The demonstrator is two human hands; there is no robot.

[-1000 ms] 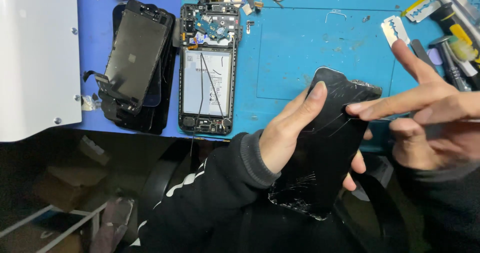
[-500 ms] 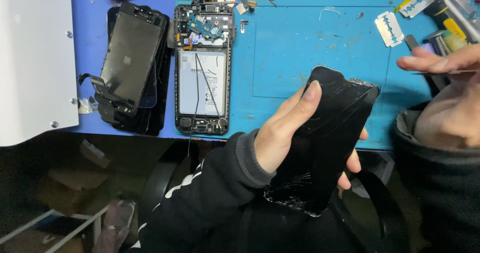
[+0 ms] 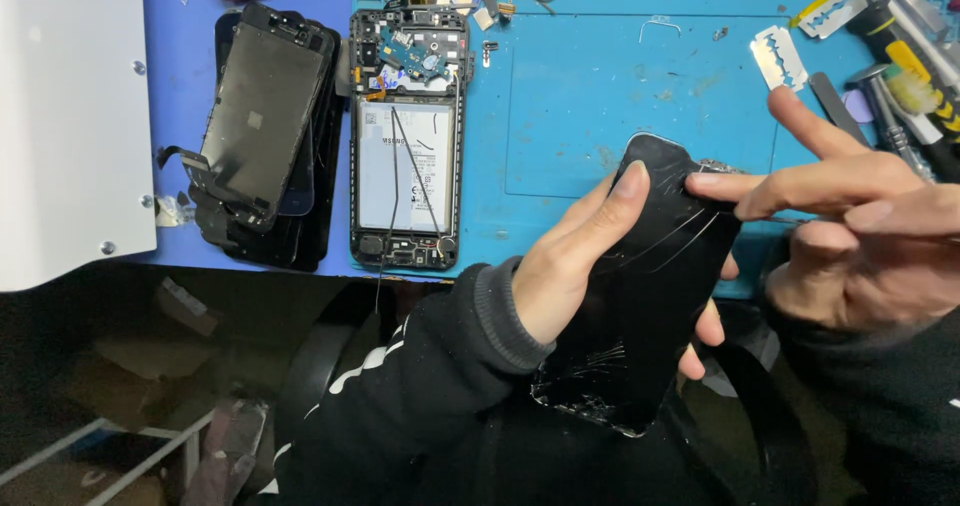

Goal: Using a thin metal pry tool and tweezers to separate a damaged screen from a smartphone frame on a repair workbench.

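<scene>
Item: cracked phone screen (image 3: 640,296), black, glossy, held lower centre of the frame, tilted with its top corner toward upper right, above the front edge of the blue work mat (image 3: 620,96)

Condition: long fractures run across the upper half; a dense web of splinters sits at the bottom corner, where the glass looks crushed and flaking. Rounded corners intact at the top

Left hand (image 3: 575,266): wrapped round the panel from its left edge, thumb laid along the face, fingertips showing past the right edge; a firm clasp on the glass

Right hand (image 3: 860,231): centre right, index finger pressed to the top right corner of the panel, another finger raised; the remaining fingers curl in and seem to pinch a thin tool, too hidden to tell for sure

Risks, as judged: pressure at the corner may lengthen the cracks or shed shards into bare fingers; the thumb on the face lies close to fracture lines; a slip would drop the panel past the table edge

Nearby: opened phone body (image 3: 405,136) with battery exposed, upper centre left; stack of dark display panels (image 3: 265,136) to its left; razor blade (image 3: 778,58) upper right; screwdrivers (image 3: 900,76) at the far upper right; white box (image 3: 60,116) on the left
</scene>
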